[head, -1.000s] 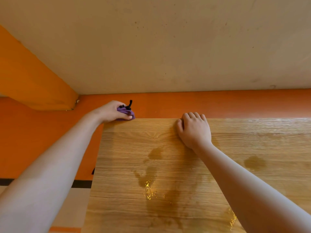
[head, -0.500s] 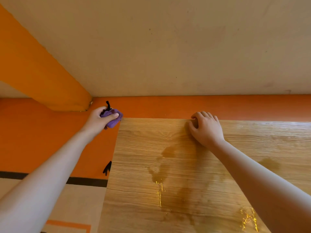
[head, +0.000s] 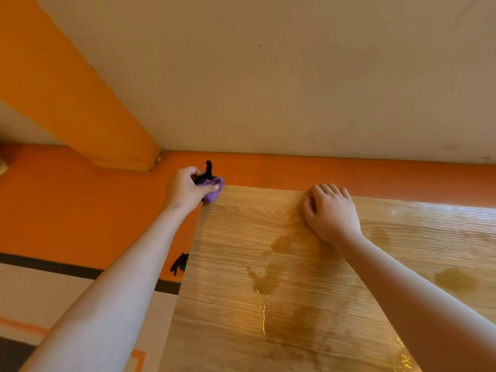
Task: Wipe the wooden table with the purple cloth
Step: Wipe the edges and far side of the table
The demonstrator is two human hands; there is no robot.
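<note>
The wooden table fills the lower right, its top streaked with wet patches and glints. My left hand grips the bunched purple cloth at the table's far left corner, with a black strip of the cloth sticking up above the fingers. My right hand rests on the far edge of the table, its fingers curled over that edge.
An orange band of wall runs just behind the table, beige wall above it. An orange beam slants down at the left. A small black object pokes out below the table's left edge. Floor with a dark stripe lies at the lower left.
My left hand with the cloth slid off the far left corner to the left, then came back onto that corner. My right hand stayed on the far edge.
</note>
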